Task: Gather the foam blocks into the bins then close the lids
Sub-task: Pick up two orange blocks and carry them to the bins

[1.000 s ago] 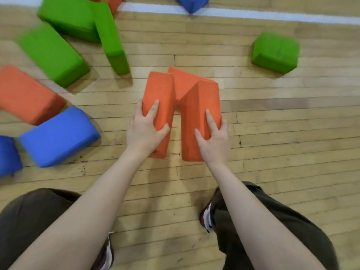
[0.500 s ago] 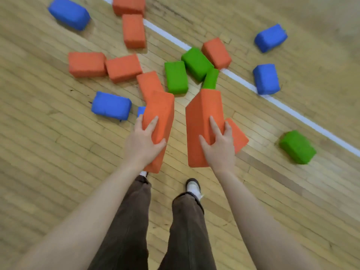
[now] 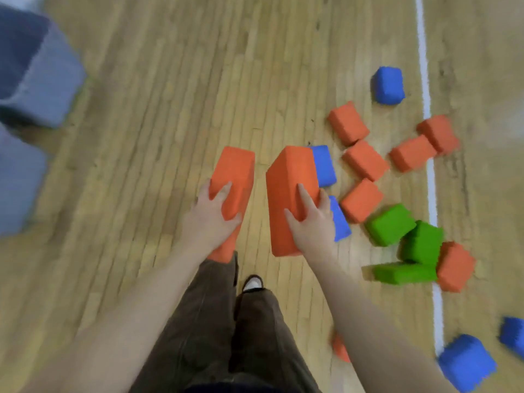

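Both hands grip orange blocks, carried upright: left hand [image 3: 211, 219] on the left block [image 3: 233, 191], right hand [image 3: 310, 226] on the right block [image 3: 289, 199]. Since a second ago they have lifted off the floor and the view has swung; blurred grey bins [image 3: 42, 89] now show far left of the blocks, scattered blocks [image 3: 365, 160] right, so delivery looks next

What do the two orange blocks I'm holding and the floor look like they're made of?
Orange blocks, left and right: likely foam with a matte, slightly fuzzy skin and softened edges. Floor: narrow wooden strips, lightly glossy, with visible grain and seams.
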Demonstrator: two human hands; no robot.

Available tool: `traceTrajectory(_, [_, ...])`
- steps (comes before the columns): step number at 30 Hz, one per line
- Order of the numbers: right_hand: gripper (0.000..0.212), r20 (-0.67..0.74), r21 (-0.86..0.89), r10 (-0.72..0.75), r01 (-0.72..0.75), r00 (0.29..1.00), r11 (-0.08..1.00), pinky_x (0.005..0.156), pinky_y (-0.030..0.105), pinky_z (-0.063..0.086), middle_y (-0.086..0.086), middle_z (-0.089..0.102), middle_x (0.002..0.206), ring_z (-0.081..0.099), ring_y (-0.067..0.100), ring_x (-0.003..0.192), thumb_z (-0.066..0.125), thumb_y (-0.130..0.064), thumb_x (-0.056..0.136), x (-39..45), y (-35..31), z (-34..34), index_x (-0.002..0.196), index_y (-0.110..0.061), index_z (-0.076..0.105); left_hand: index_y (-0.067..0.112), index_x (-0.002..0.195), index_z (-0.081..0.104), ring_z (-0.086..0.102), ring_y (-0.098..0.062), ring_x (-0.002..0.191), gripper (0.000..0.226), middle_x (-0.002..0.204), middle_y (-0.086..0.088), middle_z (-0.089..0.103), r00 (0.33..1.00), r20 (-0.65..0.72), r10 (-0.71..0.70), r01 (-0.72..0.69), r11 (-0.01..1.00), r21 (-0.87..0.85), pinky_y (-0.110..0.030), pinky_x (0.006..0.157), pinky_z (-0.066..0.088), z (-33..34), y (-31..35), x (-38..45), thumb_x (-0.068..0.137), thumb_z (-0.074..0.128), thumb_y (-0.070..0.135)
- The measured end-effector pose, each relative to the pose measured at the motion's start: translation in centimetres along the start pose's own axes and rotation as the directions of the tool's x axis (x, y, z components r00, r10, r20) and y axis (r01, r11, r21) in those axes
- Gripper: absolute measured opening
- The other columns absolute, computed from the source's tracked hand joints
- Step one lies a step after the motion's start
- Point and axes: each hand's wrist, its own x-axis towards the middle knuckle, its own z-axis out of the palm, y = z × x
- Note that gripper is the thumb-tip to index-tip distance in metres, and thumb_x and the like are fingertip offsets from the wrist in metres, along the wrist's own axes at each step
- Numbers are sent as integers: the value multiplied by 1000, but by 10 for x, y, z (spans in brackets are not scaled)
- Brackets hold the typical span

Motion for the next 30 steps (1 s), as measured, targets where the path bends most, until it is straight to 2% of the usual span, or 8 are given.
traceTrajectory(2, [63,88,-55,-138,143,987,988,100,45,40,7,21,153,34,31,131,58,-46,86,0,-46,19,142,-44,31,39,144,26,42,-30,127,71,155,-2,13,986,-63,-153,149,987,-57,-42,95,45,-20,-38,-24,82,57,52])
traceTrajectory(5, [62,229,-75,-315,339,921,938,101,42,38,4,19,155,33,29,132,56,-47,87,-5,-117,50,142,-47,29,36,145,27,41,-31,127,71,155,-5,15,925,-138,-354,334,930,-153,-41,98,43,-42,-96,-60,83,57,51])
traceTrajectory(10, [64,416,-73,-528,606,741,792,105,45,36,4,18,155,33,30,133,56,-49,85,-25,-236,121,142,-50,27,35,145,27,39,-31,128,69,154,-6,14,740,-201,-642,559,753,-346,-44,100,41,-62,-191,-114,84,56,51])
traceTrajectory(14, [63,506,-46,-617,732,604,679,102,43,38,6,19,154,36,30,132,57,-49,86,-53,-328,184,142,-49,28,35,144,30,41,-32,125,67,153,-6,17,587,-199,-785,657,606,-448,-43,95,44,-89,-266,-135,83,53,52])
traceTrajectory(19, [64,569,-24,-645,795,509,606,102,49,40,6,20,154,35,28,133,57,-48,87,-81,-421,250,143,-48,26,34,143,31,44,-35,122,68,152,-7,20,512,-222,-830,681,550,-483,-43,95,42,-140,-347,-133,82,54,52])
traceTrajectory(23, [64,596,-49,-628,803,500,593,100,47,41,4,19,153,36,29,131,55,-50,87,-82,-478,287,143,-48,26,35,143,31,41,-35,125,68,153,-8,19,472,-240,-848,660,520,-542,-44,96,41,-191,-403,-117,82,57,49])
traceTrajectory(30, [64,583,-93,-598,776,550,624,101,50,40,7,21,153,36,33,131,55,-51,86,-39,-570,358,143,-46,27,33,142,34,39,-33,129,67,152,-8,20,462,-293,-837,626,541,-561,-42,98,40,-281,-507,-47,82,60,48])
